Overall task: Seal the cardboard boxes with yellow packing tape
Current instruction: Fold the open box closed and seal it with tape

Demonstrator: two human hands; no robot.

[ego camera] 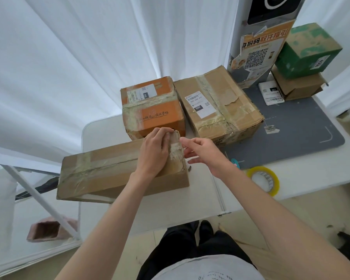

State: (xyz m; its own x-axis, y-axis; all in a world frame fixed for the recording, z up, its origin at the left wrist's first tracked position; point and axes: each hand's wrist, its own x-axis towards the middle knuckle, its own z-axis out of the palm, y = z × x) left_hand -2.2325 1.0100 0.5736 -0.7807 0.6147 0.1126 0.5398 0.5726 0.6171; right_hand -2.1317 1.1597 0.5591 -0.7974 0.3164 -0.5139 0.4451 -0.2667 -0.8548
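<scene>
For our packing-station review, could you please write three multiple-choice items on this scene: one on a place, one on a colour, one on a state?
1. Where does the tape roll lie?
A. on the white table's near edge, right of the hands
B. on the orange box
C. on the floor

2. What colour is the box stacked at far right?
A. blue
B. green
C. red

3. What is the left hand doing?
A. hanging idle
B. holding the tape roll
C. resting on the long box

Key: 1 A, it lies by the table edge; 2 B, its sides are green; 3 C, its fingers lie over the box's right end.
</scene>
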